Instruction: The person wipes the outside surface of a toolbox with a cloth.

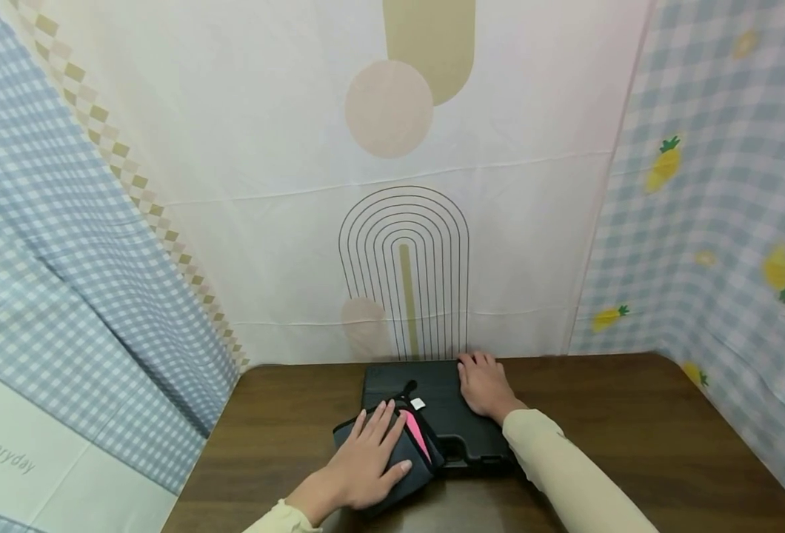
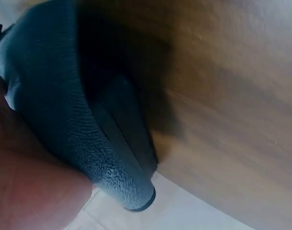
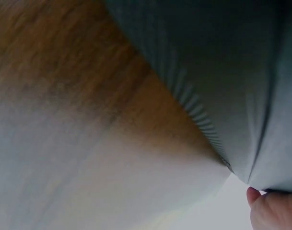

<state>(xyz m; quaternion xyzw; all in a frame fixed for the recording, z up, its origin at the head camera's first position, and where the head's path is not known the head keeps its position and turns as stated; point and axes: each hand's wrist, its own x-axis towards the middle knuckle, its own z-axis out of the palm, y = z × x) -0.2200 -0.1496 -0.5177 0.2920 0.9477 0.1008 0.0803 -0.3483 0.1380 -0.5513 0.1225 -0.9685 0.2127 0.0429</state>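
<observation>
A dark grey fabric pouch (image 1: 414,485) with black edging and a bright pink strip lies tilted over the near left part of a flat black case (image 1: 432,370). My left hand (image 1: 366,463) rests on the pouch, its fingers straight and spread. In the left wrist view, the textured grey side of the pouch (image 2: 54,96) bulges above the table. At the far right corner of the case, my right hand (image 1: 486,386) grips the edge with bent fingers. The right wrist view shows fingertips (image 3: 273,211) at a corner of the dark case (image 3: 222,72). The undersides of both hands are mostly hidden.
The case lies on a brown wooden table (image 1: 632,429), its far edge near the white patterned cloth (image 1: 286,274). A handle cutout (image 1: 454,448) is in the case's near side. Blue checked cloths (image 1: 719,222) hang at both sides.
</observation>
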